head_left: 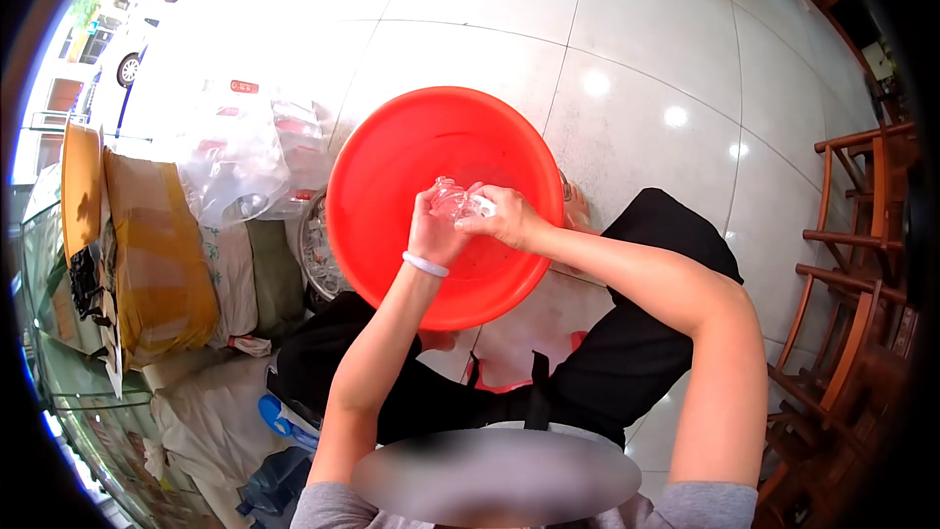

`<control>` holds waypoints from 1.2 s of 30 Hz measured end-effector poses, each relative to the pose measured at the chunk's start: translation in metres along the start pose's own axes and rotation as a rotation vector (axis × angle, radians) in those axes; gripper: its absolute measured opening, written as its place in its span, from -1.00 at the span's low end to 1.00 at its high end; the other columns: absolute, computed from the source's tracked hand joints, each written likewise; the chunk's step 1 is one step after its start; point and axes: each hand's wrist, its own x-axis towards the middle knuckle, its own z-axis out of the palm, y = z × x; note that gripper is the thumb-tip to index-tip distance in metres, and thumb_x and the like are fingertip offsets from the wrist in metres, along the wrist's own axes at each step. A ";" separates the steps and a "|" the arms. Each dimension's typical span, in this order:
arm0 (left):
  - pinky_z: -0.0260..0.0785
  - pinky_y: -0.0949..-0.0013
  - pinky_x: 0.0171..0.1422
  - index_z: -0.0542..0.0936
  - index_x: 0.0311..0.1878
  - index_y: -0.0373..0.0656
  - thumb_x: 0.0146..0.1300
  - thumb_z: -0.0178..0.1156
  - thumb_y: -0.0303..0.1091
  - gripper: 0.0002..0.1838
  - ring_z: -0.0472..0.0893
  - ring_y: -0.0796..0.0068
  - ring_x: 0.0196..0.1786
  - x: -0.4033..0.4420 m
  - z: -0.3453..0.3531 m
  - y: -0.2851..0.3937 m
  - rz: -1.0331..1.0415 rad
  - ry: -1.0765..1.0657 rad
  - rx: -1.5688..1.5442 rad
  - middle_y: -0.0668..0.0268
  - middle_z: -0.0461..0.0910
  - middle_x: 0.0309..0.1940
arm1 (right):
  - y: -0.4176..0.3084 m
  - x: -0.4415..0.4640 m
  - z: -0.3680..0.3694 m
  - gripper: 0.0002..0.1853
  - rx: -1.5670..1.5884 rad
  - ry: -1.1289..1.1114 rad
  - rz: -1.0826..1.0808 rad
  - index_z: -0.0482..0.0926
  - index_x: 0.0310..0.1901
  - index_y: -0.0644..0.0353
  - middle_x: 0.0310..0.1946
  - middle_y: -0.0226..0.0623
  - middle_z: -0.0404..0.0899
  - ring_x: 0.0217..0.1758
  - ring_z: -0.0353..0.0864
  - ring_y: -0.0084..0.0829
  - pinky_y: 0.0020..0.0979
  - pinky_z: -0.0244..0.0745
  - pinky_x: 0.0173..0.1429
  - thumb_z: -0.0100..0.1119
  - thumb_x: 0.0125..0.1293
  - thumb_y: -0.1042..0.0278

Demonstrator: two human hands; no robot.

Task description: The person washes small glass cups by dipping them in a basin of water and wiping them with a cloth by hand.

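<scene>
Over a large red basin (392,157), my two hands are together. My left hand (434,233), with a pale bracelet at the wrist, is closed around a small clear object (448,198) that looks like glass or plastic; its exact kind does not show. The fingers of my right hand (507,218) are pinched at the right side of the same clear, shiny stuff. Whether it is one piece or two I cannot make out. Below the hands, the basin's inside looks plain red with a few dark specks.
A metal bowl (316,269) of clear pieces stands partly under the basin's left side. Clear plastic bags (230,162), a taped cardboard box (157,250) and sacks (274,269) crowd the left. Wooden chairs (852,235) line the right. Pale tiles (666,69) cover the floor.
</scene>
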 end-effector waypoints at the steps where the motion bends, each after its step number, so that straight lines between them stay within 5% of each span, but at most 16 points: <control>1: 0.29 0.12 0.17 0.52 -0.18 -0.07 0.14 0.04 -0.20 -0.76 0.46 0.25 0.05 0.004 -0.002 0.005 0.042 0.006 0.051 0.19 0.55 -0.11 | -0.005 0.000 -0.002 -0.52 0.077 0.000 0.025 0.49 -0.43 0.29 -0.48 -0.16 0.57 -0.30 0.60 -0.30 -0.31 0.45 -0.21 0.32 -0.11 -0.03; 2: 0.29 0.12 0.17 0.52 -0.18 -0.07 0.14 0.04 -0.20 -0.76 0.46 0.25 0.05 0.007 -0.014 0.014 0.045 0.006 0.050 0.19 0.55 -0.11 | -0.010 0.001 -0.004 -0.52 0.076 -0.002 0.024 0.49 -0.43 0.29 -0.48 -0.16 0.57 -0.30 0.60 -0.30 -0.31 0.45 -0.21 0.32 -0.11 -0.03; 4: 0.26 0.10 0.20 0.52 -0.16 -0.14 0.11 0.07 -0.21 -0.72 0.47 0.23 0.05 0.008 -0.032 0.032 0.090 -0.080 0.240 0.19 0.53 -0.08 | -0.016 0.006 -0.013 -0.53 0.361 -0.094 0.369 0.51 -0.42 0.31 -0.46 -0.22 0.59 -0.35 0.58 -0.43 -0.38 0.45 -0.24 0.31 -0.07 -0.03; 6: 0.33 0.11 0.12 0.51 -0.13 -0.18 0.10 0.09 -0.23 -0.70 0.50 0.27 0.00 0.005 -0.037 0.034 0.138 -0.001 0.376 0.21 0.55 -0.15 | -0.012 0.009 -0.015 -0.53 0.352 -0.089 0.395 0.52 -0.41 0.31 -0.47 -0.29 0.58 -0.39 0.55 -0.49 -0.43 0.44 -0.26 0.31 -0.06 -0.02; 8: 0.38 0.15 0.00 0.51 -0.10 -0.18 0.16 0.06 -0.08 -0.62 0.53 0.24 -0.07 -0.002 -0.027 0.034 -0.106 -0.179 0.257 0.20 0.57 -0.20 | -0.005 0.012 -0.011 -0.52 0.329 0.040 0.194 0.52 -0.35 0.30 -0.50 -0.28 0.55 -0.37 0.56 -0.41 -0.40 0.45 -0.22 0.34 -0.08 -0.02; 10: 0.43 0.23 -0.21 0.49 -0.09 -0.16 0.24 -0.07 0.07 -0.53 0.57 0.29 -0.25 -0.004 -0.021 0.025 -0.135 -0.085 0.314 0.22 0.57 -0.30 | 0.002 0.015 -0.005 -0.50 0.320 0.084 0.099 0.52 -0.30 0.30 -0.48 -0.24 0.54 -0.33 0.56 -0.35 -0.38 0.46 -0.17 0.36 -0.09 -0.01; 12: 0.46 0.31 -0.37 0.46 -0.08 -0.12 0.26 -0.17 0.20 -0.45 0.56 0.32 -0.41 -0.001 -0.021 0.020 -0.289 -0.203 0.354 0.27 0.55 -0.40 | 0.002 0.010 0.003 -0.46 -0.185 0.166 -0.110 0.51 -0.20 0.27 -0.30 -0.09 0.51 -0.17 0.53 -0.22 -0.30 0.43 -0.04 0.37 -0.11 0.00; 14: 0.43 0.35 -0.48 0.45 -0.08 -0.11 0.25 -0.24 0.27 -0.39 0.54 0.36 -0.48 -0.005 -0.014 0.017 -0.299 -0.208 0.371 0.27 0.53 -0.45 | -0.001 0.007 0.003 -0.41 -0.178 0.097 -0.082 0.50 -0.13 0.22 -0.20 -0.01 0.45 -0.07 0.48 -0.14 -0.25 0.38 0.03 0.37 -0.14 -0.04; 20: 0.40 0.39 -0.51 0.42 -0.01 -0.13 0.32 -0.16 0.07 -0.54 0.52 0.38 -0.52 -0.008 -0.003 0.033 -0.180 -0.167 0.397 0.25 0.51 -0.39 | -0.014 0.006 -0.008 -0.56 -0.135 0.171 -0.078 0.51 -0.18 0.22 -0.23 -0.07 0.45 -0.12 0.48 -0.12 -0.24 0.39 0.00 0.26 0.04 0.02; 23: 0.38 0.43 -0.52 0.31 0.12 -0.21 0.26 0.04 -0.27 -0.60 0.53 0.37 -0.51 -0.017 0.024 0.056 -0.013 -0.181 0.705 0.19 0.49 -0.32 | -0.008 -0.006 -0.013 -0.72 -0.260 0.175 -0.100 0.53 -0.28 0.21 -0.27 -0.13 0.47 -0.16 0.49 -0.17 -0.21 0.35 -0.04 0.16 0.13 0.15; 26: 0.34 0.41 -0.59 0.30 0.09 -0.22 0.14 0.14 -0.15 -0.49 0.49 0.36 -0.60 -0.025 0.053 0.072 0.071 -0.347 0.876 0.14 0.45 -0.32 | 0.003 -0.022 -0.016 -0.84 -0.659 0.083 -0.310 0.54 -0.42 0.17 -0.37 -0.21 0.49 -0.24 0.50 -0.27 -0.19 0.30 -0.10 0.12 0.11 0.25; 28: 0.33 0.41 -0.62 0.29 0.08 -0.20 0.12 0.15 -0.15 -0.48 0.49 0.36 -0.61 -0.009 0.048 0.081 0.064 -0.588 0.778 0.15 0.46 -0.34 | 0.005 -0.031 -0.018 -0.88 -0.975 -0.058 -0.419 0.52 -0.43 0.13 -0.43 -0.31 0.43 -0.28 0.46 -0.37 -0.27 0.26 -0.09 0.14 0.11 0.29; 29: 0.38 0.43 -0.55 0.38 -0.06 -0.23 0.11 0.15 -0.29 -0.64 0.49 0.44 -0.62 -0.005 0.043 0.069 0.055 -0.534 0.480 0.19 0.49 -0.38 | 0.010 -0.034 -0.015 -0.87 -0.944 -0.006 -0.453 0.50 -0.48 0.13 -0.48 -0.33 0.41 -0.32 0.45 -0.37 -0.25 0.26 -0.09 0.16 0.09 0.29; 31: 0.45 0.34 -0.44 0.44 -0.08 -0.22 0.08 0.17 -0.21 -0.62 0.57 0.37 -0.50 0.059 -0.055 0.077 -0.229 0.088 1.219 0.09 0.55 -0.31 | 0.026 -0.032 -0.016 -0.87 -0.961 -0.016 -0.479 0.48 -0.50 0.13 -0.51 -0.34 0.41 -0.35 0.45 -0.37 -0.25 0.27 -0.11 0.16 0.08 0.30; 32: 0.45 0.34 -0.44 0.44 -0.08 -0.22 0.08 0.17 -0.21 -0.62 0.57 0.37 -0.50 0.063 -0.073 0.075 -0.223 0.085 1.213 0.09 0.55 -0.31 | 0.032 -0.030 -0.019 -0.86 -0.982 -0.019 -0.508 0.47 -0.53 0.13 -0.53 -0.36 0.40 -0.38 0.45 -0.37 -0.24 0.27 -0.13 0.17 0.06 0.30; 36: 0.47 0.16 -0.11 0.47 -0.01 -0.17 0.04 0.21 -0.17 -0.56 0.57 0.09 -0.11 0.079 -0.111 0.055 0.057 -0.064 2.379 -0.05 0.54 -0.14 | 0.037 -0.024 -0.021 -0.85 -0.983 -0.036 -0.575 0.44 -0.58 0.11 -0.56 -0.36 0.39 -0.44 0.43 -0.37 -0.29 0.29 -0.23 0.16 0.02 0.31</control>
